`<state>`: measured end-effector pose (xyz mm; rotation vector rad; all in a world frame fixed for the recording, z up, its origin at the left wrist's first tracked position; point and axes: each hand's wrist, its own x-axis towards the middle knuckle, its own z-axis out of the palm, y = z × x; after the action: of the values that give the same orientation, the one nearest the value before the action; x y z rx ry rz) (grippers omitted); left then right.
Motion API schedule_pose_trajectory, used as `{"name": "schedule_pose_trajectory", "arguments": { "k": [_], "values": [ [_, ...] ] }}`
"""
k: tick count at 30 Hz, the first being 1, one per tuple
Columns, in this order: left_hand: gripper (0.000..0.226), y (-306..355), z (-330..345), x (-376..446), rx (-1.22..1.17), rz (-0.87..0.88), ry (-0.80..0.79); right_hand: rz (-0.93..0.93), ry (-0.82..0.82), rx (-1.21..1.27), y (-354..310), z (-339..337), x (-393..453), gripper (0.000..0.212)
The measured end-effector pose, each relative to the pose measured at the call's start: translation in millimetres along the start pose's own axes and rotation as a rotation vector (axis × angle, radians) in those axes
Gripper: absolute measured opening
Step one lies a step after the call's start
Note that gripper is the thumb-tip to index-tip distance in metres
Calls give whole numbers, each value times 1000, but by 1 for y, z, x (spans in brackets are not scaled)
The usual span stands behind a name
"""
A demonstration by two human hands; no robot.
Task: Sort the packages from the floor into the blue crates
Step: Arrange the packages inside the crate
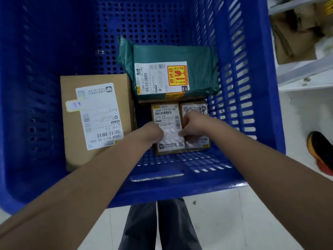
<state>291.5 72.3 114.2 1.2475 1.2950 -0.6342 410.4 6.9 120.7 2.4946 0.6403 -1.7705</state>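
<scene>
Both my arms reach down into a big blue crate (180, 188). On its floor a small brown box (166, 116) with a white label lies between my hands. My left hand (153, 133) grips its left edge and my right hand (193, 124) grips its right edge, fingers curled. A second small brown box (198, 143) lies right beside it, partly under my right hand. Behind them sits a green plastic-wrapped parcel (173, 56) with a red and yellow fragile sticker. A larger flat cardboard box (72, 120) lies at the left of the crate floor.
White shelving (304, 74) with cardboard boxes (292, 40) stands to the right of the crate. A black and orange shoe (320, 150) is on the white floor at the right edge. My dark trouser legs (160, 226) show below the crate's near rim.
</scene>
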Motion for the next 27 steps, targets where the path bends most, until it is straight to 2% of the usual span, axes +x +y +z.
{"name": "schedule_pose_trajectory", "arguments": {
  "k": [3, 5, 6, 9, 16, 18, 21, 24, 27],
  "values": [
    [33, -3, 3, 6, 25, -7, 42, -31, 87, -118, 5, 7, 4, 18],
    [23, -2, 5, 10, 40, -23, 36, -21, 95, -110, 8, 9, 8, 21],
    [19, -2, 6, 12, 49, -31, 40, -11, 89, -106, 8, 8, 10, 18],
    [28, -2, 10, 15, 85, -16, 54, 14, 81, -96, 9, 6, 13, 7],
    [30, 15, 4, -7, 209, 64, -16, 66, 20, -273, 2, -12, -14, 30],
    [15, 29, -11, -23, 131, 60, 0, 17, 26, -97, 3, -30, -40, 24],
    [19, 54, -37, -50, -103, 117, -5, -204, 103, 357, 14, -59, -98, 8],
    [19, 86, -39, -81, -318, 260, 11, -449, 238, 724, 33, -80, -154, 4],
    [9, 114, -4, -109, -350, 488, 50, -484, 436, 952, 61, -81, -186, 4]
  ]
}}
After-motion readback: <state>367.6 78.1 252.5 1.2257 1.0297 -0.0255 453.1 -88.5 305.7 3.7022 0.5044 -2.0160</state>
